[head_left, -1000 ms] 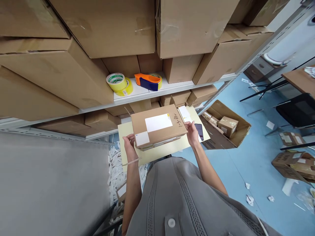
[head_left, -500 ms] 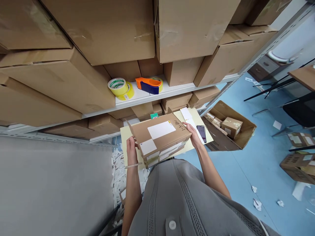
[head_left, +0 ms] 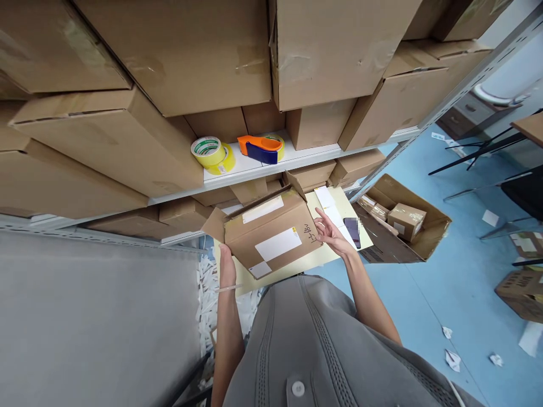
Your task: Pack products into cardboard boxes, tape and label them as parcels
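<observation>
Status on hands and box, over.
Left hand on box, fingers hidden. Right hand open at its right end. Box tilted, flaps out. Phone near right hand.

Even, fairly bright indoor light falls over the scene, with pale glare on the blue floor [head_left: 416, 299]. Shadows darken the shelf gaps; wide-angle distortion stretches the edges, where detail looks slightly soft.
</observation>
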### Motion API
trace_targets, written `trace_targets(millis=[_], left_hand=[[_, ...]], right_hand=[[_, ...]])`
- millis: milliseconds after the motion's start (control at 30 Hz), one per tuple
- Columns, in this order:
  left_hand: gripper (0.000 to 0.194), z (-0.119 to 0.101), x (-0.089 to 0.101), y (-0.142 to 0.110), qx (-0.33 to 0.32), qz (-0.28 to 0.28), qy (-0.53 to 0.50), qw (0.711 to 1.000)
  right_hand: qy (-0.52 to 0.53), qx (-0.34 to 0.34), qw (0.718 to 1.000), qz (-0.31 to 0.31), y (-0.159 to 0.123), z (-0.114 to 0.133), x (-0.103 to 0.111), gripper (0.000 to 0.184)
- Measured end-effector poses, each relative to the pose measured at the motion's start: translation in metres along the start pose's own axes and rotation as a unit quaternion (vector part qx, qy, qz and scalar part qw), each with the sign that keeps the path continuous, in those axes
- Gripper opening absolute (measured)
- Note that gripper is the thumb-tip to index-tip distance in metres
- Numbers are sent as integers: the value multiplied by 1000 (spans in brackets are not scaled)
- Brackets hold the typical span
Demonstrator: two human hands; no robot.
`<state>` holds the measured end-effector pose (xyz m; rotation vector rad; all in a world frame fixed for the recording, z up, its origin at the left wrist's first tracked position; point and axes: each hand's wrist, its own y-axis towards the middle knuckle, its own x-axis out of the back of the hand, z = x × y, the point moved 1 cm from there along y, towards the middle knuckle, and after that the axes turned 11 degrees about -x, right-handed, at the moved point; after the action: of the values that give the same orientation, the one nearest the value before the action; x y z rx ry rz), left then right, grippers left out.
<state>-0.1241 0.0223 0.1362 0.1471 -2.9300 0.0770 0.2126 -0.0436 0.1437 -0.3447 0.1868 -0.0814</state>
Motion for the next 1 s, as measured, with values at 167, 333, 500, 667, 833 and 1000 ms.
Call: trace_targets(millis=[167,333,500,667,833,1000], left_hand=[[78,12,2,-3,66,-2,-41,997],[75,26,14,-9,98,-17,-80,992],[72,37,35,-15,89,-31,26,995],[67,52,54,-16,95,-76,26,992],[62,80,59,-18,117,-89,6,989],[65,81,64,-38,111,-120,39,986]], right_hand=[[18,6,1000,-22,3,-9,3,69],[-20,-53,998,-13,8,-32,-7,56],[-36,-102,994,27,17,-58,-43,56],[-12,-143,988,49,30,-79,-75,63],[-14,-149,987,53,43,-88,-90,61],[-91,-139,986,-25,44,-73,-96,54]])
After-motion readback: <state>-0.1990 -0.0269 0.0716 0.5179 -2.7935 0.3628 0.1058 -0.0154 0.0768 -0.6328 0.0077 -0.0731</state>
